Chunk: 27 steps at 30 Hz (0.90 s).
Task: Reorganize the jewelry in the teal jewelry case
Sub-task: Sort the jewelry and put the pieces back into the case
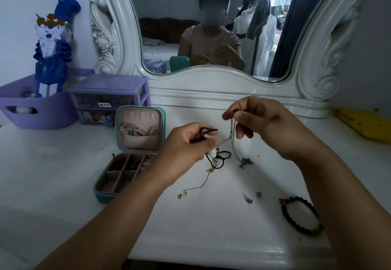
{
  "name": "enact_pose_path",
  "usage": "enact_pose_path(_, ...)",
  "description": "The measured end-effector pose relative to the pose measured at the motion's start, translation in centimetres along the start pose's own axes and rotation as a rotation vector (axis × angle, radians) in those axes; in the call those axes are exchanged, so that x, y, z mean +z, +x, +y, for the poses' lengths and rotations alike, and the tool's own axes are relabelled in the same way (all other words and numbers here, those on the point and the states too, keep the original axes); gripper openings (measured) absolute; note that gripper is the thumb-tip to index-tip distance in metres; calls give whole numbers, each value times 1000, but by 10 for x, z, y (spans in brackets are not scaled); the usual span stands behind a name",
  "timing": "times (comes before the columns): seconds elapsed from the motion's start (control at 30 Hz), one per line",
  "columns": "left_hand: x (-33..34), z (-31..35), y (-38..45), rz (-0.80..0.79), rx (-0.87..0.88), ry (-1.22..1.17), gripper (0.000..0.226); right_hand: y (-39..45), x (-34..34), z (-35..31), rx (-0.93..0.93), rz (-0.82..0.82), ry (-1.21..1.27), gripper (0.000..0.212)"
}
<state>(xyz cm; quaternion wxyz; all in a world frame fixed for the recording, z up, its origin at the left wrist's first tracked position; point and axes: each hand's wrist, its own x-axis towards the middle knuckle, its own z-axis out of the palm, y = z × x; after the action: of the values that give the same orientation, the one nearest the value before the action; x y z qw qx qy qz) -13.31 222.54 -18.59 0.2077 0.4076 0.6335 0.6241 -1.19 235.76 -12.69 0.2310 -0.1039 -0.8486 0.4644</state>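
White and glossy, the table (211, 223) runs out beneath a carved mirror (211, 37) that reflects a seated person with both hands raised. At the far left a purple basket (42, 111) holds a blue and white figure (51, 43), and just beside it stands a small purple drawer unit (110, 98).

The teal jewelry case (131, 149) lies open on the table, left of the hands. Its lid stands upright with beaded strands tucked into the pale pink pocket. Its tray of compartments lies flat toward the person, with small pieces in the rear cells, too small to tell apart.

The left hand (186, 153) hovers above the table, its grip pinching a black cord (208, 132) between thumb and fingers; loops of the cord poke above the fingers, and more loops hang below with a white bead (212, 153). The right hand (260, 121) is higher, its grip pinching the top of a silver chain (232, 140), which hangs down to a dark pendant (245, 162) near the table surface. A thin strand runs from the silver chain across to the left hand.

Near the right wrist a dark beaded bracelet (300, 214) lies flat. A thin gold chain (196, 185) trails below the left hand, and two small dark charms (252, 197) sit apart between chain and bracelet.
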Motion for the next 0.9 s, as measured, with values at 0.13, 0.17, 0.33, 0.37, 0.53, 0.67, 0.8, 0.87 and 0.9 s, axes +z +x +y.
enact_pose_path(0.13,2,3,0,-62,14,33,31,8,13,-13,-45,-41,242,14)
enact_pose_path(0.17,3,3,-1,-81,19,44,31,9,15,-15,-56,-39,284,14)
enact_pose_path(0.33,-1,-2,-1,-64,40,83,4,19,22,-32,-151,-12,483,14)
enact_pose_path(0.37,-3,-4,-1,-59,36,101,6,20,22,-35,-178,4,523,14)
enact_pose_path(0.53,-13,-13,-2,-16,-8,135,16,27,13,-44,-280,134,723,13)
enact_pose_path(0.67,-24,-14,-4,19,-34,128,11,29,7,-37,-283,235,773,17)
enact_pose_path(0.8,-32,-2,-5,39,-8,134,9,26,16,-18,-135,200,537,17)
enact_pose_path(0.87,-35,7,-4,42,12,173,8,24,24,-10,-54,111,356,15)
enact_pose_path(0.9,-38,11,-4,41,24,203,9,23,29,-7,-26,65,261,16)
